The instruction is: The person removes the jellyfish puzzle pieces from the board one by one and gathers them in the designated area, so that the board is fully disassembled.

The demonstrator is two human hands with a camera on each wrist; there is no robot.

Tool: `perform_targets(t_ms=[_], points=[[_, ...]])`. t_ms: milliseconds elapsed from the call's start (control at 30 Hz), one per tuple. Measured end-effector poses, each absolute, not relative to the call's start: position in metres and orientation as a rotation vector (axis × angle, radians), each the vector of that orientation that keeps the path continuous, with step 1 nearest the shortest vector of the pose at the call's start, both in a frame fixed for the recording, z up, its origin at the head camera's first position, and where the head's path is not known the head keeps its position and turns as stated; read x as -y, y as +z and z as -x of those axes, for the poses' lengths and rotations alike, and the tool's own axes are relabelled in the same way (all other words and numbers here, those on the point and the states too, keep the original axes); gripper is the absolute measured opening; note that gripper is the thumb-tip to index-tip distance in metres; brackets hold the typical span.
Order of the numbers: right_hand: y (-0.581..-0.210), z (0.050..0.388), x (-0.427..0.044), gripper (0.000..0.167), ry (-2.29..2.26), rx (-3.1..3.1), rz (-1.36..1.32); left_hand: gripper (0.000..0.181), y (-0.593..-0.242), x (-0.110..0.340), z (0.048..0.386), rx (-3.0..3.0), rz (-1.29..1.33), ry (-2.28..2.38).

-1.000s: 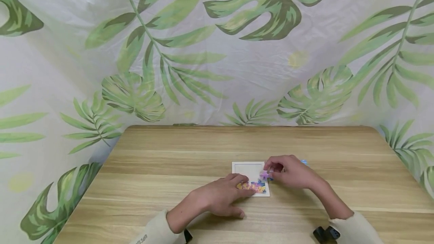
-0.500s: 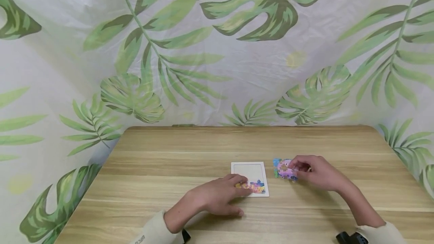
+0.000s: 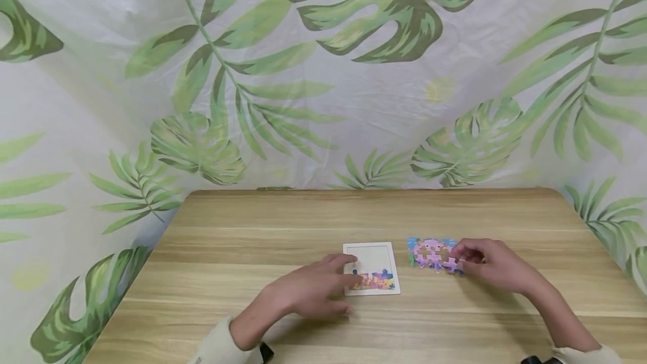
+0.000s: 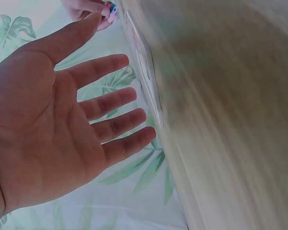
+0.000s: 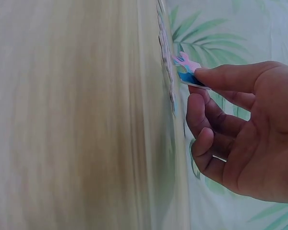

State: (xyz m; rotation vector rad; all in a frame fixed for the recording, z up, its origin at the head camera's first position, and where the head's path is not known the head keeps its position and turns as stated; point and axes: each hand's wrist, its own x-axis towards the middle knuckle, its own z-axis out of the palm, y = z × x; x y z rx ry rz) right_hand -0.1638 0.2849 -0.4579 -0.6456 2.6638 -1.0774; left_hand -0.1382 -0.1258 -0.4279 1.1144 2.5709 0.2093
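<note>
My right hand (image 3: 497, 265) is at the right end of a group of jigsaw pieces (image 3: 429, 249) showing a pink cartoon creature on blue. Between thumb and fingers it pinches a pink and blue puzzle piece (image 5: 188, 72), tilted and raised off the table in the right wrist view. My left hand (image 3: 313, 291), fingers spread and fairly straight, hovers over the left part of a white puzzle tray (image 3: 371, 251). In the left wrist view the fingertips (image 4: 145, 136) come near the tray's edge. Joined colourful pieces (image 3: 376, 281) fill the tray's bottom row; the left end is partly hidden.
The wooden table (image 3: 253, 235) spreads around the tray and the loose pieces. A leaf-patterned cloth (image 3: 303, 72) hangs behind its far edge. A narrow strip of table lies between the tray and the piece group.
My right hand has moved right with a piece, from the tray's right edge to the far end of the piece group, uncovering that group. My left hand has shifted slightly left.
</note>
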Motion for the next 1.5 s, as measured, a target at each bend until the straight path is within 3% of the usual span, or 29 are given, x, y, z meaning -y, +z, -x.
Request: perform_targets(t_ms=[1500], points=[[-0.459,0.171,-0.28,0.015,-0.895,-2.761,0.556,0.047,-0.429,0.131,0.141,-2.527,-1.056,0.226]])
